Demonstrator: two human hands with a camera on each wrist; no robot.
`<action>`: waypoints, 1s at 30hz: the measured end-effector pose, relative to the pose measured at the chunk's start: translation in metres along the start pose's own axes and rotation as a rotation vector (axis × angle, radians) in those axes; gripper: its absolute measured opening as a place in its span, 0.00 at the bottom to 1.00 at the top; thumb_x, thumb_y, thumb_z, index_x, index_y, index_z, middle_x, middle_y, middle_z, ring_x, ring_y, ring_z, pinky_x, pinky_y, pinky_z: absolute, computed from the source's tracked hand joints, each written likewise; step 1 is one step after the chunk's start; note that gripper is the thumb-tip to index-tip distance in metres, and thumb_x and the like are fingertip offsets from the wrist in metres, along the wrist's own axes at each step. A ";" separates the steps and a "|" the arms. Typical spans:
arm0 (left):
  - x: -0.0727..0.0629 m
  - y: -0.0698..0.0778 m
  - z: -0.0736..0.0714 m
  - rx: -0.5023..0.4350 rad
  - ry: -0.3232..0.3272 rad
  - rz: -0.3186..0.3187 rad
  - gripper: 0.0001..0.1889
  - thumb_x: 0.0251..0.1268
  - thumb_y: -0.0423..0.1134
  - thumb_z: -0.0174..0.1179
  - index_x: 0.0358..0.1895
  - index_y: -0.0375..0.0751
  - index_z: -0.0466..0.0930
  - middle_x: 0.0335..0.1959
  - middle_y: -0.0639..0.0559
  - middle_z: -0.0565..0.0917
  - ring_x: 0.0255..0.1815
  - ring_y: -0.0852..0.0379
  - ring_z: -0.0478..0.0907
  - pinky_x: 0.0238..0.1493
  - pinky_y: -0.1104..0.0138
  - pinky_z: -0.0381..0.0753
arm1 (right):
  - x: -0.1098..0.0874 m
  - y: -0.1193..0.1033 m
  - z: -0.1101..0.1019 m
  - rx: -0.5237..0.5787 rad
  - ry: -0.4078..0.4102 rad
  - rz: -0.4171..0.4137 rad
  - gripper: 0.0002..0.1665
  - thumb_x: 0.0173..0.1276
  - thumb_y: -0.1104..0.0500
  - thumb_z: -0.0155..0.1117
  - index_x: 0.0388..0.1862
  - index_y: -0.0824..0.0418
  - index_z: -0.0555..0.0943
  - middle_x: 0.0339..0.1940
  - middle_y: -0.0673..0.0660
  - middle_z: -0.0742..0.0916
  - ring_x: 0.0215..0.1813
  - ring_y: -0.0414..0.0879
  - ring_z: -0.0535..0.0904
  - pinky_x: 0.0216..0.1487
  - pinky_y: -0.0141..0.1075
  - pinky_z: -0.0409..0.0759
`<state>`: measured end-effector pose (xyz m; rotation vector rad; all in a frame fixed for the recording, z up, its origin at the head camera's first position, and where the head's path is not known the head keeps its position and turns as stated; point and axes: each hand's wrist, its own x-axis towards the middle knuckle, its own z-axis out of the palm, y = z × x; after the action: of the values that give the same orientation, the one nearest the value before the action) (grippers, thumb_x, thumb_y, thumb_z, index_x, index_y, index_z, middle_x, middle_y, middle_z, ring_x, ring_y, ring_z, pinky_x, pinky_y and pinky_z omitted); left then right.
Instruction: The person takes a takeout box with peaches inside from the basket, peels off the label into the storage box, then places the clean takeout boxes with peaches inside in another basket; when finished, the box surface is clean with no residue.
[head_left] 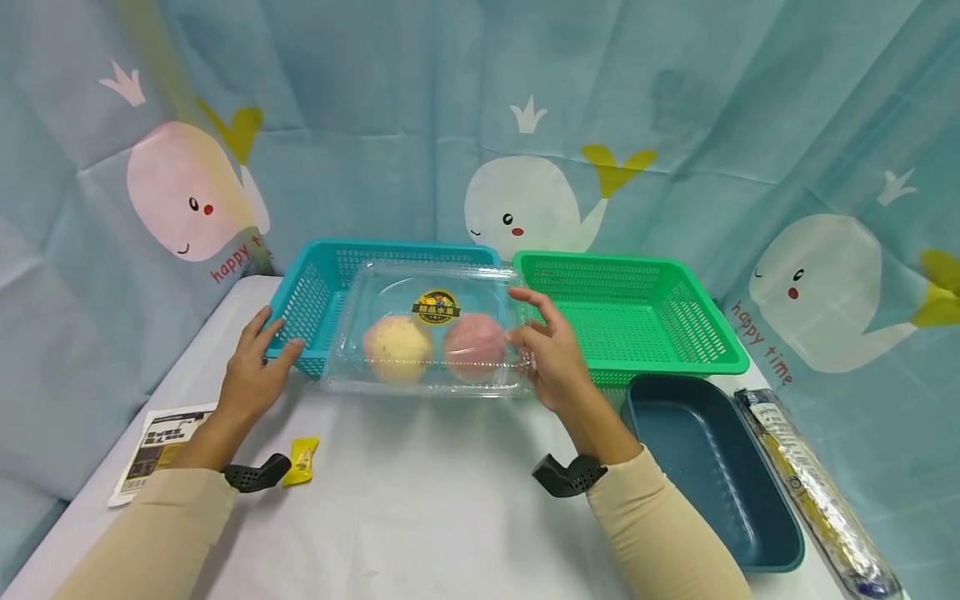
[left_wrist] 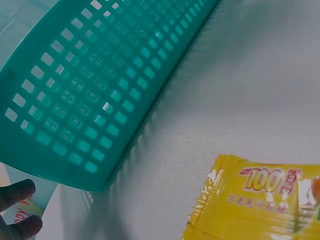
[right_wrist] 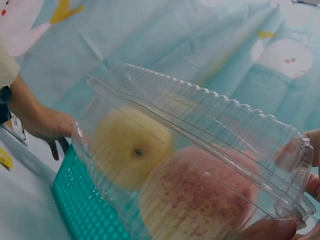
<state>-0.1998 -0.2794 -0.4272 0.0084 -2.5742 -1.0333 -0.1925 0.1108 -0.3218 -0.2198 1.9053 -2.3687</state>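
In the head view my right hand point(head_left: 551, 346) grips the right end of a clear plastic fruit box point(head_left: 427, 279). Through its walls show a round yellow fruit point(head_left: 399, 350) and a pinkish-red fruit point(head_left: 475, 347); the lid carries a dark sticker point(head_left: 436, 307). The box is tilted and overlaps the front of a blue perforated basket point(head_left: 303, 292). At that basket's front left corner is my left hand point(head_left: 257, 367), fingers spread and holding nothing. The left wrist view has two of its fingertips point(left_wrist: 25, 227) just off the basket's end point(left_wrist: 55, 170).
A green basket point(head_left: 701, 321) stands to the right of the blue one. Nearer on the right are a dark blue tub point(head_left: 701, 467) and a long wrapped packet point(head_left: 817, 492). A yellow candy wrapper point(head_left: 302, 460) and a printed packet point(head_left: 161, 442) lie at the left.
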 end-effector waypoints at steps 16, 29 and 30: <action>0.002 -0.002 -0.001 -0.002 -0.027 0.007 0.34 0.75 0.52 0.46 0.74 0.32 0.55 0.78 0.45 0.43 0.75 0.38 0.41 0.62 0.36 0.54 | -0.079 0.016 -0.052 0.051 0.005 0.002 0.34 0.63 0.74 0.52 0.68 0.56 0.65 0.34 0.58 0.68 0.27 0.42 0.65 0.22 0.28 0.68; 0.002 0.001 -0.002 -0.012 -0.041 0.005 0.34 0.76 0.52 0.45 0.74 0.31 0.54 0.78 0.45 0.42 0.75 0.38 0.40 0.61 0.34 0.52 | -0.104 0.058 -0.078 0.096 -0.007 -0.049 0.36 0.62 0.76 0.52 0.70 0.63 0.63 0.36 0.59 0.69 0.26 0.39 0.68 0.23 0.25 0.72; 0.001 0.001 -0.002 -0.014 -0.041 0.006 0.34 0.76 0.52 0.45 0.73 0.30 0.54 0.78 0.45 0.42 0.75 0.38 0.40 0.61 0.34 0.52 | -0.105 0.062 -0.080 0.102 -0.015 -0.061 0.36 0.62 0.77 0.52 0.70 0.64 0.63 0.37 0.59 0.69 0.26 0.38 0.69 0.23 0.25 0.73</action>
<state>-0.2003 -0.2798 -0.4248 -0.0246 -2.6013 -1.0602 -0.1035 0.1916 -0.4043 -0.2910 1.7899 -2.4876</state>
